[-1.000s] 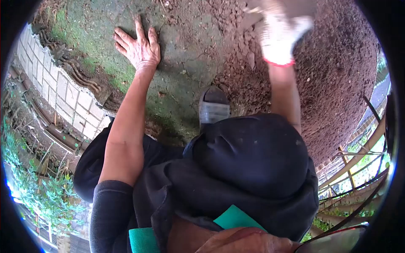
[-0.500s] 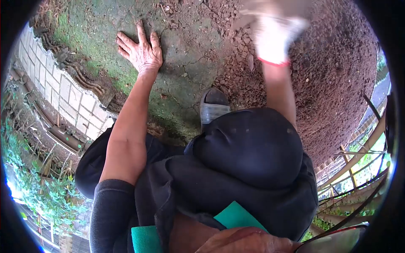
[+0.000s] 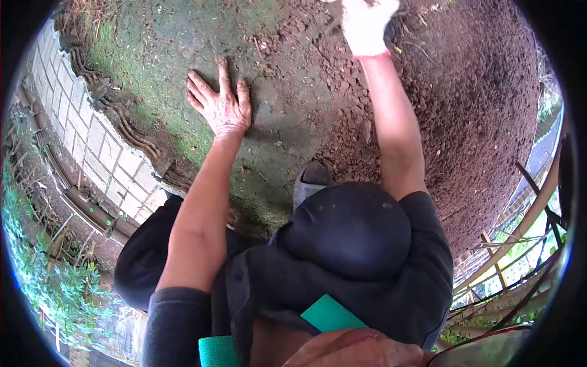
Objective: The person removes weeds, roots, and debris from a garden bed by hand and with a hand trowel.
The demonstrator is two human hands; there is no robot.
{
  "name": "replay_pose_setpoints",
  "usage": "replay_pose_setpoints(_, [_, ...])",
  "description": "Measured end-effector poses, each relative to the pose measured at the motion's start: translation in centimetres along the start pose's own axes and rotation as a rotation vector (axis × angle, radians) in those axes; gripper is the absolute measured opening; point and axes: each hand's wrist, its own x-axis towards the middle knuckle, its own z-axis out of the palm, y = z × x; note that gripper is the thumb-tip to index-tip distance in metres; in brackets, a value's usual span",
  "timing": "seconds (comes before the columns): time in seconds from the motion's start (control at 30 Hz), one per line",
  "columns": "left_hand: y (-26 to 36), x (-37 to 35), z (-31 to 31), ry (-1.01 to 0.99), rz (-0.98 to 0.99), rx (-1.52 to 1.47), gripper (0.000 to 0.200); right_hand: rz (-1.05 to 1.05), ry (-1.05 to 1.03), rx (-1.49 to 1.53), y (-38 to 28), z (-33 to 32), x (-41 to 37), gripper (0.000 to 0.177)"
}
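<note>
Soil (image 3: 471,128), loose and crumbly, lying ahead and right of sandal (image 3: 312,178); knee (image 3: 348,232) hiding sandal's rear. Gloved right hand (image 3: 367,27) reaching far ahead of sandal, top edge of view cutting into fingers; cannot tell whether it is grasping anything. Right arm (image 3: 394,116) stretching nearly straight. Bare left hand (image 3: 226,110) resting palm-down on mossy ground (image 3: 275,128) ahead and left of sandal, fingers spreading, grasping nothing.

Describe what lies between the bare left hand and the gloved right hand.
In the head view, greenish, cracked ground lies beside the left hand, then loose brown clods toward the right hand.
</note>
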Motion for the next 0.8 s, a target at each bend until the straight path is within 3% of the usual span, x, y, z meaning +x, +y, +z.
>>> replay_pose_setpoints(0.1, [0.2, 1.0, 0.2, -0.007, -0.008, -0.005, 0.061, -0.014, -0.011, 0.026, -3.6, 0.0, -1.2, 0.02])
replay_pose_setpoints(0.2, [0.0, 0.7, 0.0, -0.027, 0.003, 0.001, 0.062, -0.064, -0.219, 0.568, -8.8, 1.2, -0.5, 0.024])
replay_pose_setpoints(0.23, [0.0, 0.9, 0.2, -0.029, 0.003, 0.005, 0.062, -0.076, -0.216, 0.61, -8.6, 1.0, 0.3, 0.024])
replay_pose_setpoints(0.33, [0.0, 0.6, -0.3, -0.025, 0.013, 0.009, 0.062, 0.028, -0.039, 0.401, -0.7, -1.0, 0.0, 0.024])
replay_pose_setpoints(0.37, [-0.1, 0.5, -0.4, -0.019, 0.018, 0.005, 0.062, 0.065, 0.09, 0.522, 0.0, 0.4, 0.3, 0.022])
replay_pose_setpoints(0.4, [0.0, 0.7, 0.1, -0.009, 0.022, 0.0, 0.062, -0.033, -0.04, 0.071, -0.7, -1.1, 1.0, 0.022])
replay_pose_setpoints(0.43, [0.1, 0.9, 0.0, -0.001, 0.02, -0.018, 0.062, -0.151, -0.255, 0.08, -4.7, -2.0, 1.1, 0.026])
replay_pose_setpoints(0.5, [-0.2, 0.7, 0.4, 0.011, 0.032, -0.023, 0.063, -0.21, -0.124, 0.184, -9.6, -3.0, -0.1, 0.026])
replay_pose_setpoints(0.6, [-0.2, 0.7, 0.7, 0.022, 0.04, -0.022, 0.062, 0.156, -0.146, 0.505, -11.2, -9.7, -3.8, 0.032])
replay_pose_setpoints(0.63, [-0.2, 0.7, 0.7, 0.028, 0.041, -0.039, 0.062, 0.142, -0.144, 0.472, -10.2, -10.6, -5.6, 0.034])
replay_pose_setpoints(0.7, [-0.3, 0.7, 0.9, 0.03, 0.034, -0.033, 0.061, 0.018, -0.023, -0.053, -6.2, -12.3, -9.4, 0.041])
replay_pose_setpoints(0.73, [-0.5, 0.6, 1.0, 0.03, 0.037, -0.032, 0.061, 0.066, 0.04, -0.131, -4.8, -13.7, -10.4, 0.046])
replay_pose_setpoints(0.8, [-0.3, 0.6, 1.0, 0.036, 0.026, -0.028, 0.06, 0.255, -0.049, 0.442, -5.4, -17.7, -10.5, 0.052])
